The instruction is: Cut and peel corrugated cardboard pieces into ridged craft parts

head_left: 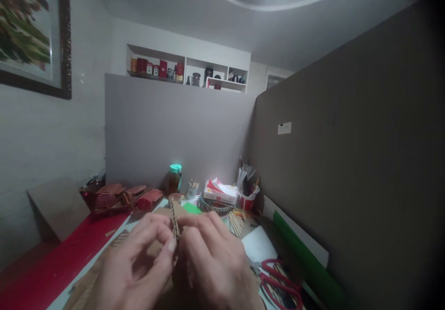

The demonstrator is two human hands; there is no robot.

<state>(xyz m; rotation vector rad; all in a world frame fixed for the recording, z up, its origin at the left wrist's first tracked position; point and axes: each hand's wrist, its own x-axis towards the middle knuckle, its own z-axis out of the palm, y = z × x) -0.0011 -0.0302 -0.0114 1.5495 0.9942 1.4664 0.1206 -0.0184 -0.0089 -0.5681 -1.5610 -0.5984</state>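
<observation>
Between my two hands stands a piece of corrugated cardboard [174, 217], its wavy edge turned toward me. My left hand [139, 259] pinches it from the left, thumb and fingertips against its side. From the right, my right hand [215, 263] presses curled fingers on the same piece. The lower part of the cardboard is hidden behind the hands. More brown cardboard [85, 287] lies under and to the left of my left hand. Red-handled scissors [281, 284] lie at the right of my right hand.
A bottle with a turquoise lid [174, 178], a tissue pack [220, 194] and a red-and-white cup of tools [246, 202] line the back. Wooden sticks [236, 223] lie beyond my right hand. Red wrapped objects [149, 199] sit back left. Grey partitions [181, 124] enclose the table.
</observation>
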